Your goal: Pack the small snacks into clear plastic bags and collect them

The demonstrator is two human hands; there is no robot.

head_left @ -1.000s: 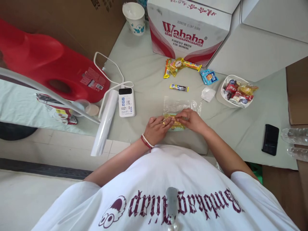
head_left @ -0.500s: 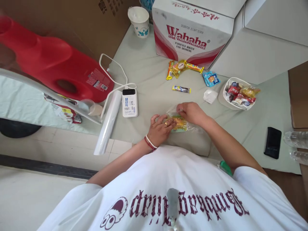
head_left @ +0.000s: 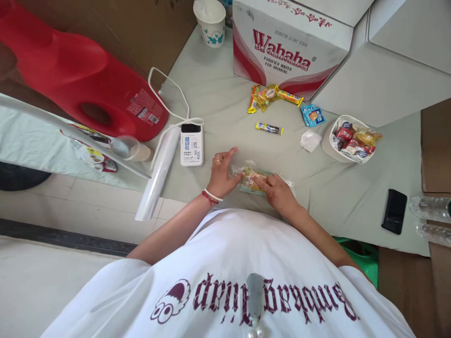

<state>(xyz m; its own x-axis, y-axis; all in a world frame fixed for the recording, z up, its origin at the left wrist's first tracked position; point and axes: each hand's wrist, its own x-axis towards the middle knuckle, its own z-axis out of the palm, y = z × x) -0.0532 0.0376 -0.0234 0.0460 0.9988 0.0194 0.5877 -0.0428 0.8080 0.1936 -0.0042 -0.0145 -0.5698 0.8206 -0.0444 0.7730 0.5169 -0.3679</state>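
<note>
Both hands meet at centre frame on one clear snack bag (head_left: 254, 180) lying flat on the desk (head_left: 218, 94): the left hand (head_left: 221, 171) pinches its left end with fingers half spread, the right hand (head_left: 278, 192) presses curled fingertips on its right half. The bag's long axis runs left to right between them, each hand equally near. Above lie four loose bars (head_left: 269, 127), two blue packets (head_left: 313, 115), one white basket (head_left: 331, 141) and one power bank (head_left: 192, 144).

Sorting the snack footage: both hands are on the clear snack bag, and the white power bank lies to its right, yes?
Not quite. In the head view the power bank lies left of the snack bag. The left hand and right hand do rest on that bag.
</note>
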